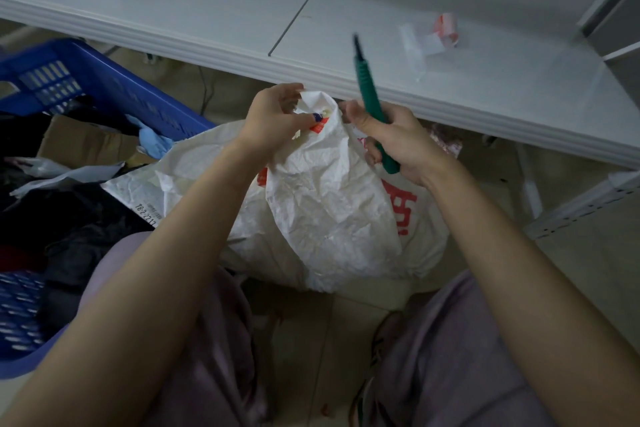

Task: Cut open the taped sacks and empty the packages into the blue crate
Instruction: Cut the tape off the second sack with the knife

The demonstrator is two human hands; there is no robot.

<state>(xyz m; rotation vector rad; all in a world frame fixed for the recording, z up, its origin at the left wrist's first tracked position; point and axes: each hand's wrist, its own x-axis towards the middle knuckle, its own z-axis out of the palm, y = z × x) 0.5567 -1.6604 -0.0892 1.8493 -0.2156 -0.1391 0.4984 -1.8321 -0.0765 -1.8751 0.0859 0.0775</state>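
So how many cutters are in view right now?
1. A green-handled cutter is held in the right hand, blade pointing up, beside the gathered neck of the white sack, which the left hand pinches. None on the shelf; clutter in the blue crate could hide others.

I see a white shelf (207,10) ahead carrying crumpled scraps of tape (433,38) near its right end. Below it, the tiled floor (346,315) bears the white sack (329,211), with the blue crate (114,80) at left
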